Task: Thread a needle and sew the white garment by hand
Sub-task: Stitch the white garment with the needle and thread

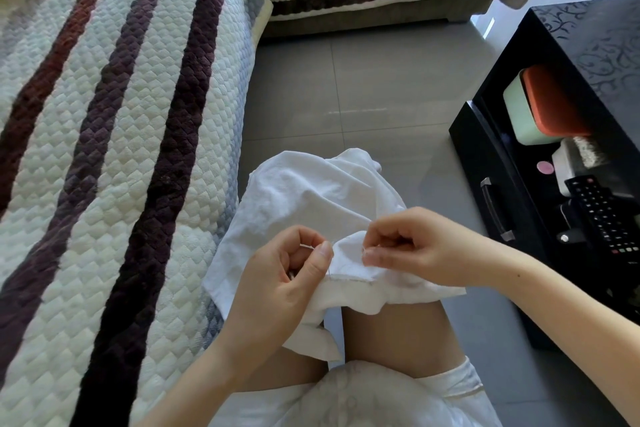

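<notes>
White garment (311, 198) lies draped over the person's bare knee (391, 336), its far end bunched toward the grey tiled floor (346, 80) and its near edge raised between both hands. The left hand (280, 288) holds the near-left part of the garment. Its fingers (320, 260) are curled, and the thumb and forefinger are pinched together at the edge of the fold. A thin pale sliver (307, 246) shows between them, but I cannot tell whether it is needle or thread. The right hand (419, 246) is on the near-right part, its fingers (377, 258) also curled and nipping a small raised fold of the cloth. Whether anything else sits in that pinch cannot be made out. A stitched hem line (349, 277) runs across the garment between the two hands, and below it a loose corner hangs down by the left wrist.

Left of the garment, touching its side, is a quilted sofa cover (104, 149) in cream with brown, grey and dark plum stripes. Well to the right of the garment stands a black cabinet (595, 38). Its open shelf holds a remote control (602, 215), a pale green box with an orange lid (533, 107) and a small pink disc (545, 167). Nearer than the garment, the person's pale clothing (363, 399) covers the lap.
</notes>
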`<state>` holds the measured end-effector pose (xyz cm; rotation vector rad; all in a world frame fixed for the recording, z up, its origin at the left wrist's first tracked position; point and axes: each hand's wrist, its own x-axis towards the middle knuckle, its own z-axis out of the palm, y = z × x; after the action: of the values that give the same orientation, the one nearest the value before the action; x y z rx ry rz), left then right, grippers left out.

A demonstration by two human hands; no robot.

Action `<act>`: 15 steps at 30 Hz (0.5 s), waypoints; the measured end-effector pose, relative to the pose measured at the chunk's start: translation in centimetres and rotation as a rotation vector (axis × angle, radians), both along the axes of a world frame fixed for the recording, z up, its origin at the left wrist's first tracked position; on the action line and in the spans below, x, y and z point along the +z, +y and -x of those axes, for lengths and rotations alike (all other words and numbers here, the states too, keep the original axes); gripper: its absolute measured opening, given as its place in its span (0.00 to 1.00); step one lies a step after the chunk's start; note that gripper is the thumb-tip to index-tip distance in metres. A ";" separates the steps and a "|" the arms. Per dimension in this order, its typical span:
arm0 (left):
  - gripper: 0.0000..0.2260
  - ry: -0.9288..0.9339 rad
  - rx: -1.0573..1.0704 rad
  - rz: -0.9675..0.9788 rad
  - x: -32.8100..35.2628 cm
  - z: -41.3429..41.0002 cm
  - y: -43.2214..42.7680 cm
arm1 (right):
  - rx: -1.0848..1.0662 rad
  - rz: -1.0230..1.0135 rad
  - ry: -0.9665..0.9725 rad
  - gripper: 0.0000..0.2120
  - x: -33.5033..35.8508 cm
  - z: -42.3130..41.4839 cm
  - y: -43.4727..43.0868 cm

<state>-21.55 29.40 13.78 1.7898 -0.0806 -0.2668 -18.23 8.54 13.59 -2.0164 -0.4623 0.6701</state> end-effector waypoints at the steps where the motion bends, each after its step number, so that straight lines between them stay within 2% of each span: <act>1: 0.06 0.004 0.001 -0.001 0.0 0.0 0.1 | -0.043 -0.046 -0.009 0.07 0.4 -0.1 -0.1; 6: 0.13 0.007 -0.012 -0.019 -0.3 -0.3 0.6 | -0.219 -0.362 -0.006 0.12 2.4 -1.4 -1.2; 8: 0.14 0.011 -0.036 -0.021 -0.2 -0.3 0.7 | -0.267 -0.409 -0.040 0.11 3.0 -1.9 -1.4; 10: 0.15 0.021 -0.060 -0.011 -0.1 -0.4 0.7 | -0.332 -0.449 -0.062 0.07 3.5 -2.4 -1.3; 15: 0.15 0.065 -0.151 0.015 0.1 -0.2 1.3 | -0.477 -0.458 -0.095 0.09 4.2 -3.3 -1.2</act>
<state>-21.32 30.66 13.87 1.7612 -0.1710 -0.4315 -14.90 7.37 17.74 -1.6349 -0.1543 0.1536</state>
